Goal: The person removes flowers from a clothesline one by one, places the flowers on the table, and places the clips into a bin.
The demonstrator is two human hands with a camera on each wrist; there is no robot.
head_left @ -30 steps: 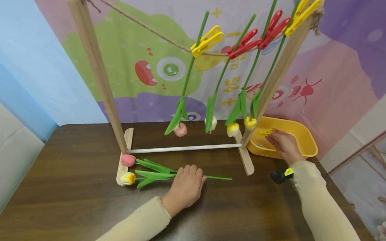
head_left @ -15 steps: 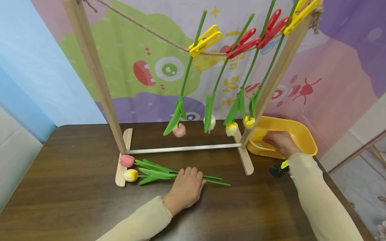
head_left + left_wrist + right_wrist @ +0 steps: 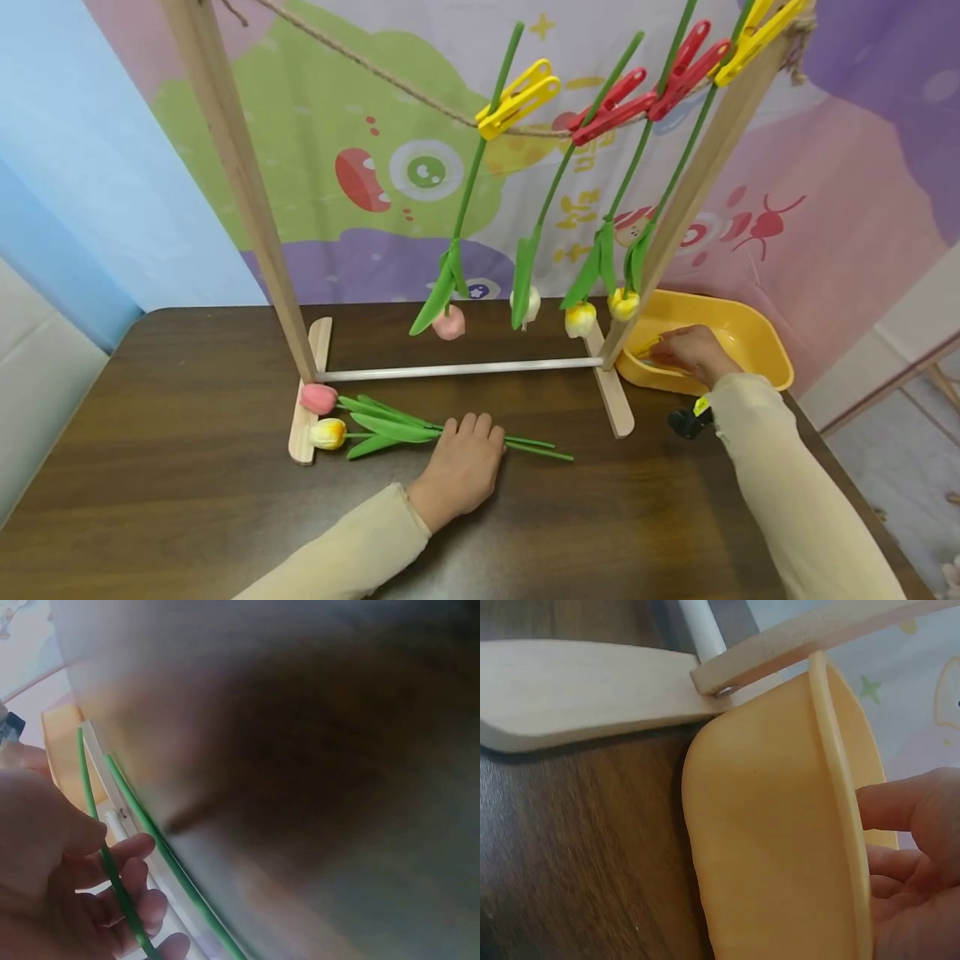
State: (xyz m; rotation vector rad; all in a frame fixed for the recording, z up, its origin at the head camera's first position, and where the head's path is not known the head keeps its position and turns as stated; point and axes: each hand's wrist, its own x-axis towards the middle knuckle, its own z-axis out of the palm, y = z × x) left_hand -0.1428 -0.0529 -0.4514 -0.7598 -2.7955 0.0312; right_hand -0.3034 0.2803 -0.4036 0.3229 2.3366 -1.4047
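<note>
My left hand (image 3: 463, 467) rests low over two artificial tulips lying on the table. In the left wrist view its thumb and fingers pinch a green stem (image 3: 114, 874), that of the yellow-and-white tulip (image 3: 327, 433). Beside it lies the pink tulip (image 3: 318, 398), its stem along the hand. My right hand (image 3: 693, 350) reaches into the yellow basin (image 3: 765, 337), fingertips at a yellow clothespin (image 3: 648, 347). In the right wrist view the basin wall (image 3: 772, 825) hides those fingertips. From a rope (image 3: 397, 83), several tulips hang upside down by yellow clothespins (image 3: 517, 100) and red clothespins (image 3: 611, 108).
A wooden frame with a left post (image 3: 247, 183), a right post (image 3: 697, 175) and a white crossbar (image 3: 465, 369) stands on the brown table (image 3: 187, 500). Its right foot (image 3: 615, 404) stands next to the basin. Behind hangs a cartoon-printed cloth (image 3: 322, 200).
My right hand has lowered deeper into the basin with the yellow clothespin. The yellow-and-white tulip has shifted slightly right under my left hand, and its stem end now angles away from the other.
</note>
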